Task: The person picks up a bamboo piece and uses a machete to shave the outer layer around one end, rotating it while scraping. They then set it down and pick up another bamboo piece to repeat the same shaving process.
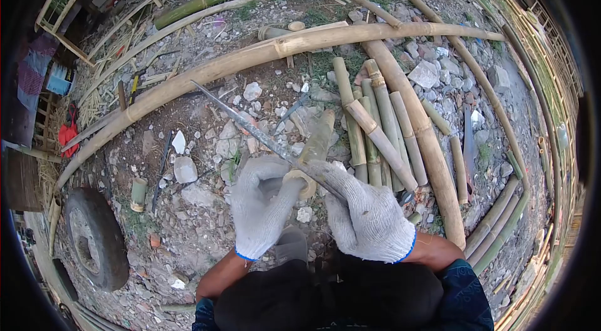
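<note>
Both hands wear white knit gloves with blue cuffs. My left hand [263, 206] is closed around the near end of a short green bamboo piece [318, 137], which points away from me. In my right hand [369, 215] is a long-bladed knife [250, 127], its narrow grey blade slanting up to the left. The blade crosses over the bamboo close to its pale cut end, right at my left fingers. My right glove hides the handle.
Cut bamboo lengths [382, 130] lie in a pile to the right, beside a thick bamboo pole [416, 143]. A long curved pole [219, 65] spans the ground ahead. At left are a tyre [94, 240] and a short bamboo stub [138, 194]. Stones and rubble cover the ground.
</note>
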A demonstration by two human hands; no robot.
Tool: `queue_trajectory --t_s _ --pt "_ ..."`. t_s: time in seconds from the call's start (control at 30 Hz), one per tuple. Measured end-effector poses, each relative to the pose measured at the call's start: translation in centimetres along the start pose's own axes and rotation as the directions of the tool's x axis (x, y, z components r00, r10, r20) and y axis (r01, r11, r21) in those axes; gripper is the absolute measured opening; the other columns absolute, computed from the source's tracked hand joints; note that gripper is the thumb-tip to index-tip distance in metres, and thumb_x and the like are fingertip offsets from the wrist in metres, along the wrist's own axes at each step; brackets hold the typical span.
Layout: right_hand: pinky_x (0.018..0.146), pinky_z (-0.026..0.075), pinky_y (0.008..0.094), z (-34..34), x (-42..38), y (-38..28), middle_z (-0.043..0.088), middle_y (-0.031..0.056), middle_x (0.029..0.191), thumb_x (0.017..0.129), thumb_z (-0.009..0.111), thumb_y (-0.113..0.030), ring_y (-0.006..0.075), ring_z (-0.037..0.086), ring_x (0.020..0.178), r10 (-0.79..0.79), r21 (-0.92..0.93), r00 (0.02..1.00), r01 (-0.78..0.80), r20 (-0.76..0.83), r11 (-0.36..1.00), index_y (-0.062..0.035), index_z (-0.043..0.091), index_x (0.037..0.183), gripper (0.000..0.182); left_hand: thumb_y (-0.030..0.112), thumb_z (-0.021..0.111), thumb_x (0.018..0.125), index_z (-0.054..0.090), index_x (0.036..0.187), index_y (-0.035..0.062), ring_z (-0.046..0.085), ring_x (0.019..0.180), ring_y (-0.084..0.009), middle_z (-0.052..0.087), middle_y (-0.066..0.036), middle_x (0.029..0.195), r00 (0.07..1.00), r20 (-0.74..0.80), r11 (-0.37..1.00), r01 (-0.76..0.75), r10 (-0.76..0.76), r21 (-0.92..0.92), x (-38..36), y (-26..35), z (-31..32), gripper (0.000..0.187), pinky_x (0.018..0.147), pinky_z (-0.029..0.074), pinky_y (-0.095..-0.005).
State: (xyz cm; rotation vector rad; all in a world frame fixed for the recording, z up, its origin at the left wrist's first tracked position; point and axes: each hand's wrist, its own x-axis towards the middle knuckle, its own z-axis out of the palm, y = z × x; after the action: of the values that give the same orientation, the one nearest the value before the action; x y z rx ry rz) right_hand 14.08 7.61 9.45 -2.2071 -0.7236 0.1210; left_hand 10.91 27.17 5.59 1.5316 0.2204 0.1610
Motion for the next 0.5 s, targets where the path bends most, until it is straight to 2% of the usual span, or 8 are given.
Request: queue_trajectory --t_s 0.03,0.07,0.17,0.3,0.33,0.43,0.47,0.5 --pt "0.082 0.058 0.0472 0.1 -0.2 0.1 0.072 0.0166 0.094 0.09 0.067 -0.008 0.036 0.072 0.075 0.001 0.004 1.0 -0.001 0.007 1.0 -0.005 0.047 0.155 0.068 -0.002 0.079 0.09 0.063 0.109 -0.0022 0.069 0.109 -0.0205 0.061 -0.013 0.121 0.999 0.0 0.999 0.045 -0.045 -0.021 -0.1 0.2 0.1 0.025 0.089 0.062 -0.0331" --pt "0.079 0.059 0.0474 0.9 -0.2 1.0 0.072 0.0176 0.092 0.09 0.066 -0.009 0.0373 0.072 0.076 0.003 -0.138 1.0 0.001 0.028 0.99 -0.0055 0.045 0.156 0.069 -0.002 0.079 0.09 0.064 0.11 -0.0019 0.069 0.108 -0.02 0.061 -0.013 0.121 1.0 -0.006 1.0 0.019 -0.019 -0.011 -0.2 0.0 0.0 0.025 0.089 0.062 -0.033" --pt "0.081 0.058 0.0485 0.9 0.1 1.6 0.073 0.0183 0.092 0.089 0.067 -0.009 0.0378 0.072 0.077 0.048 -0.095 0.997 -0.043 0.054 0.995 -0.0055 0.046 0.155 0.069 -0.003 0.079 0.09 0.064 0.11 -0.0013 0.068 0.107 -0.0186 0.062 -0.012 0.121 0.996 -0.022 0.996 -0.092 0.092 0.012 0.7 -1.2 -0.3 0.025 0.089 0.061 -0.0329" --pt "0.084 0.058 0.0497 0.0 -0.1 0.5 0.073 0.0216 0.093 0.09 0.065 -0.009 0.0397 0.072 0.077 -0.073 -0.028 0.996 0.072 -0.047 0.997 -0.0033 0.046 0.154 0.067 -0.003 0.08 0.089 0.065 0.11 -0.0008 0.067 0.106 -0.0178 0.062 -0.012 0.121 0.994 -0.012 0.993 -0.11 0.111 0.048 0.3 -1.5 -0.4 0.027 0.09 0.06 -0.0326" --pt "0.08 0.059 0.0498 0.5 0.2 1.0 0.073 0.023 0.092 0.092 0.064 -0.008 0.0406 0.072 0.075 -0.068 -0.086 0.998 0.067 -0.014 0.994 -0.0018 0.047 0.152 0.063 -0.003 0.081 0.088 0.064 0.11 -0.0008 0.067 0.106 -0.0179 0.062 -0.012 0.121 0.994 -0.008 0.992 -0.109 0.11 0.062 0.2 -1.5 -0.4 0.027 0.09 0.06 -0.0326" --pt "0.074 0.06 0.0493 1.5 0.8 3.1 0.073 0.0238 0.093 0.093 0.063 -0.007 0.0414 0.072 0.075 0.196 -0.125 0.98 -0.191 0.035 0.974 -0.0023 0.049 0.151 0.06 -0.004 0.08 0.088 0.064 0.11 -0.0009 0.067 0.108 -0.0181 0.063 -0.012 0.121 0.995 -0.028 0.994 -0.096 0.098 0.047 0.3 -1.6 -0.8 0.027 0.09 0.06 -0.0327" --pt "0.068 0.06 0.0482 1.4 0.6 3.3 0.073 0.025 0.095 0.095 0.061 -0.006 0.0406 0.072 0.078 0.17 -0.051 0.985 -0.17 -0.001 0.984 -0.0001 0.049 0.15 0.057 -0.005 0.08 0.088 0.064 0.11 -0.0008 0.067 0.108 -0.0181 0.063 -0.012 0.121 0.995 -0.047 0.996 -0.085 0.086 0.031 0.5 -1.9 -0.9 0.027 0.091 0.06 -0.0328" --pt "0.069 0.06 0.0496 1.4 -0.4 3.4 0.073 0.0265 0.095 0.096 0.06 -0.007 0.0422 0.073 0.078 0.124 -0.023 0.992 -0.123 0.011 0.992 -0.0001 0.048 0.151 0.056 -0.005 0.08 0.088 0.064 0.11 -0.0008 0.067 0.108 -0.0181 0.063 -0.012 0.121 0.995 -0.042 0.995 -0.084 0.086 0.051 -0.1 -2.5 -1.0 0.027 0.091 0.06 -0.0329"
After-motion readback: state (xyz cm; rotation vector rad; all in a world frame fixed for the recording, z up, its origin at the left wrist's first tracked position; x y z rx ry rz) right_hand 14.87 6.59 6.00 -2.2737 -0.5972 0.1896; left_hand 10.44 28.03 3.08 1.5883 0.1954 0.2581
